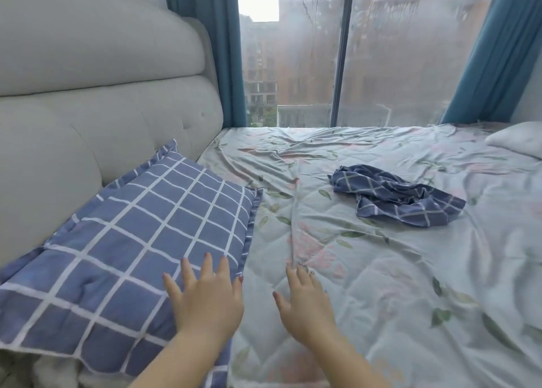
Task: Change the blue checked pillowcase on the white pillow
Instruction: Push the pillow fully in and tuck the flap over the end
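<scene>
Item: blue checked pillowcase [132, 235], filled, near left against the headboard [88, 109]. My left hand [205, 296] lies flat on it, fingers spread, probably smoothing. My right hand [305, 302] rests open on the floral quilt [381, 270]. Second checked pillowcase [396, 195] lies crumpled mid-bed. White pillow [516, 141] far right.

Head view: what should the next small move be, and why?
Probably reach the right hand forward to the crumpled pillowcase lying loose on the quilt. The left hand lies flat on an already cased pillow, both hands hold nothing, and the white pillow at the far right looks bare.
</scene>
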